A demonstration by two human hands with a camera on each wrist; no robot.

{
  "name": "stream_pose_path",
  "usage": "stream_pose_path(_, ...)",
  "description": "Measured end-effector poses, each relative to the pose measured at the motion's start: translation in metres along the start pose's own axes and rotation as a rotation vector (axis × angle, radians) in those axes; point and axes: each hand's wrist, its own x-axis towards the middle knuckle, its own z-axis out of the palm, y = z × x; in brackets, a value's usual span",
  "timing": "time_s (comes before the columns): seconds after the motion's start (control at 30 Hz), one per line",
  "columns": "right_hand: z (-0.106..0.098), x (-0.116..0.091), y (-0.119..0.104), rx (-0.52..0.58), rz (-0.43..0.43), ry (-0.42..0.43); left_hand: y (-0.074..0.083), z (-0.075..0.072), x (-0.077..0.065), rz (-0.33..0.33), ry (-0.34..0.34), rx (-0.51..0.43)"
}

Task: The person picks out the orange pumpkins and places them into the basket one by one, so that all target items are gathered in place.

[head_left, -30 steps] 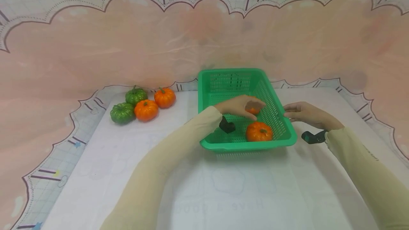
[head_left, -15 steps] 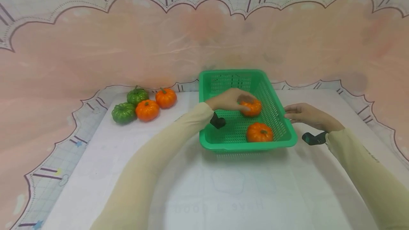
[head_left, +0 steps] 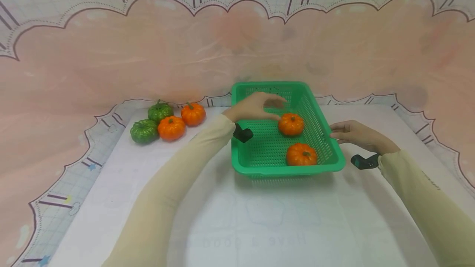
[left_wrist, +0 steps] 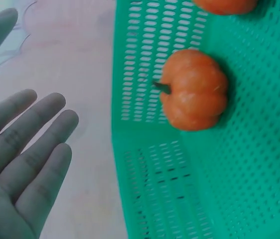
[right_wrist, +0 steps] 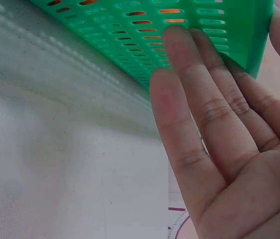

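- Left hand [head_left: 256, 106] has just backed off up and to the left; half a second ago its fingers overlapped the rear orange pumpkin [head_left: 291, 125], now that one shows almost whole
- Left hand state: spread wide, nothing in it — left wrist view has the fingers straight and the thumb well apart
- Rear orange pumpkin sits on the floor of the green basket [head_left: 287, 171], nearer the right wall; front orange pumpkin [head_left: 302, 154] is in the near right part, gap between the two
- My read: the rear pumpkin is let go and placed, so two are in and the left hand is free
- Right hand [head_left: 358, 136] hasn't moved: at the basket's right side, fingers extended along the outer wall, thumb apart by the rim — looks like steadying, can't tell how firm the contact is
- Outside the basket, unchanged: two green pumpkins [head_left: 144, 131] and two orange pumpkins on the table [head_left: 171, 128], clustered at left, well apart from the basket
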Motion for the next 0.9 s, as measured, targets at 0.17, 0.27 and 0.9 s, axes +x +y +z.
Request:
stream_pose_path(0.17, 0.000, 0.001, 0.001, -0.008, -0.013, -0.004, -0.004, -0.012, -0.009, -0.035, 0.077, -0.035)
stream_pose_path(0.27, 0.000, 0.000, 0.000, -0.012, -0.018, -0.005, -0.008, -0.019, -0.015, -0.063, 0.115, -0.070)
stream_pose_path(0.9, -0.002, 0.000, 0.002, 0.012, -0.022, -0.024, -0.042, -0.061, -0.074, -0.226, 0.210, -0.235)
